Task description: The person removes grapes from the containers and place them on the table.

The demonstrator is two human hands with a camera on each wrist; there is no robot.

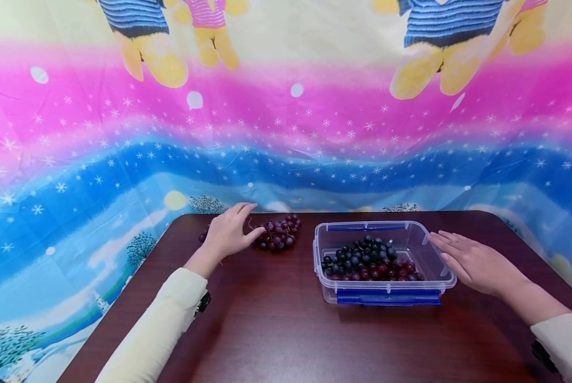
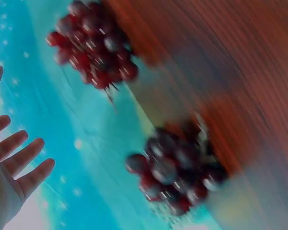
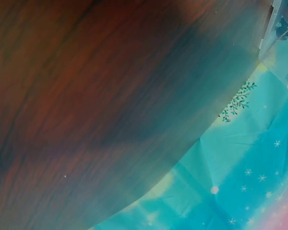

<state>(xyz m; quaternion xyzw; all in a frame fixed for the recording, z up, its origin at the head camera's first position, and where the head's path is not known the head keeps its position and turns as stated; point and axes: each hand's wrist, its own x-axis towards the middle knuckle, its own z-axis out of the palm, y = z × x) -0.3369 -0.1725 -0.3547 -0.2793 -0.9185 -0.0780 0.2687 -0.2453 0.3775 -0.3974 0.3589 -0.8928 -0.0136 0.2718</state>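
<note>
In the head view my left hand (image 1: 229,232) hovers above the table beside a bunch of red grapes (image 1: 278,233), its fingers spread and holding nothing. A second red bunch is mostly hidden behind that hand; the left wrist view shows both, one bunch (image 2: 93,45) at the top and another bunch (image 2: 175,167) lower down. My right hand (image 1: 477,260) has straight fingers at the right rim of a clear plastic box (image 1: 386,285) with blue clips. Inside the box lie dark grapes (image 1: 360,254) and red grapes (image 1: 386,271).
A dark brown wooden table (image 1: 267,324) carries everything. Behind it hangs a printed cloth (image 1: 291,122) with snowflakes and cartoon figures, reaching down past the table's back and side edges. The box has no lid on it.
</note>
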